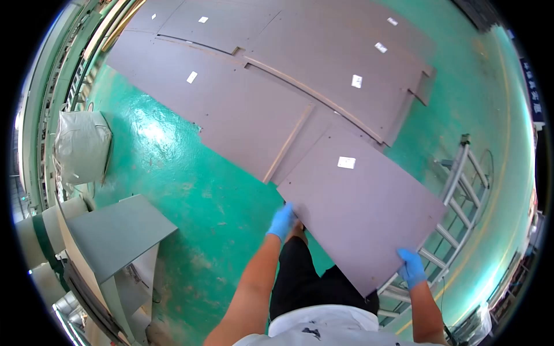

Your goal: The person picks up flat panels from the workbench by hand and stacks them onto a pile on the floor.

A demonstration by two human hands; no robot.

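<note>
A large flat brown-grey panel (pixel 363 213) is held in front of my legs, with a white label (pixel 346 162) on its upper face. My left hand (pixel 282 221), in a blue glove, grips its left edge. On the lower right edge, my right hand (pixel 411 268), also gloved in blue, is closed around the panel with the thumb on top. Both hands' other fingers are partly hidden beneath it. Beyond the held panel, several similar panels (pixel 231 109) lie on the floor, some bearing white labels.
A metal ladder (pixel 461 213) lies along the right side of the green floor (pixel 196 202). To the left are a grey board (pixel 124 233) on a stand and a white bulk bag (pixel 83 147). Green machinery (pixel 46 86) runs along the far left.
</note>
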